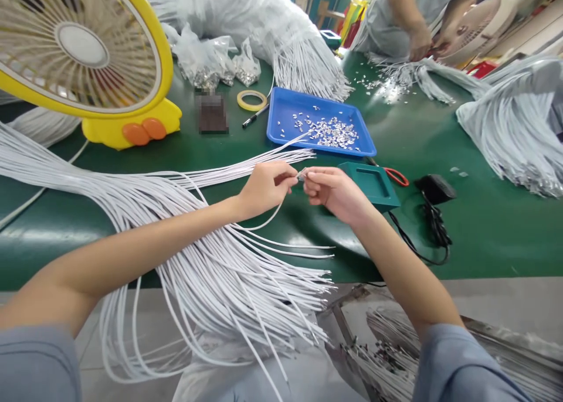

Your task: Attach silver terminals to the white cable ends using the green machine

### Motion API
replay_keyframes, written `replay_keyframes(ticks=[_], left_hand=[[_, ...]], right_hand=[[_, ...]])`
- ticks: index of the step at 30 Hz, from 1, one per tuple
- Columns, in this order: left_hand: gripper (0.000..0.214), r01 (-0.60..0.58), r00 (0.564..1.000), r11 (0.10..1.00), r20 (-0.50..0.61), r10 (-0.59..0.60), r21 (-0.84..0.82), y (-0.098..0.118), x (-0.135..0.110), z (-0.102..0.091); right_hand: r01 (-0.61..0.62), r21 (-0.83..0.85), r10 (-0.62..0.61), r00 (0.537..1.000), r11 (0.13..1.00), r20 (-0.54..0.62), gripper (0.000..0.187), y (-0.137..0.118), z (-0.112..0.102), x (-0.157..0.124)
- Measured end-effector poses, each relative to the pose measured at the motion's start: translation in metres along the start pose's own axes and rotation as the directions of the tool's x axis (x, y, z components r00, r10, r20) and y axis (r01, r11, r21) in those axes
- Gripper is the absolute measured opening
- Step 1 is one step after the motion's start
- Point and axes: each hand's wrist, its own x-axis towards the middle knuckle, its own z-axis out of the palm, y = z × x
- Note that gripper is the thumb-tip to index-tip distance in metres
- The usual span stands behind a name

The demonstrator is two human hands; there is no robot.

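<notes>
At the middle of the view my left hand (266, 188) is closed in a pinch on the end of a white cable (270, 217), which curves down from its fingers. My right hand (336, 194) meets it fingertip to fingertip, pinching a small shiny metal piece (301, 174) at the cable's end; the fingers partly hide it. Under and beside my left forearm spreads a large bundle of white cables (246, 273), loose ends toward the right. Just beyond my hands, a blue tray (277, 133) holds many small metal pieces (336, 133), with a few cable tips reaching its near edge.
A yellow fan (169, 115) stands at left. Near my right hand lie a green box (373, 185), red-handled tool (397, 176) and black power adapter (435, 188). Tape (251, 101), a pen (255, 116) and bagged parts (204, 68) sit behind. Another person's hands (420, 41) work at upper right.
</notes>
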Motion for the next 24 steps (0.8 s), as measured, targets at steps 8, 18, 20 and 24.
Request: replay_keyframes(ticks=[8,18,20,24], left_hand=[[0.038,0.411,0.911,0.837,0.195,-0.363,-0.361,-0.024,0.004,0.019],[0.034,0.447,0.895,0.794,0.203,-0.398,-0.412,-0.028,0.007,0.014],[0.034,0.451,0.892,0.793,0.204,-0.402,-0.410,-0.027,0.007,0.014],[0.037,0.455,0.891,0.807,0.197,-0.410,-0.377,-0.025,0.007,0.013]], right_hand=[[0.079,-0.989,-0.290,0.956,0.122,0.041,0.029,0.000,-0.038,0.011],[0.089,-0.992,-0.191,0.976,-0.085,0.104,0.023,-0.001,-0.036,0.020],[0.104,-0.990,-0.192,0.974,-0.099,0.121,0.022,-0.002,-0.035,0.020],[0.124,-0.987,-0.182,0.973,-0.103,0.141,0.020,-0.002,-0.030,0.020]])
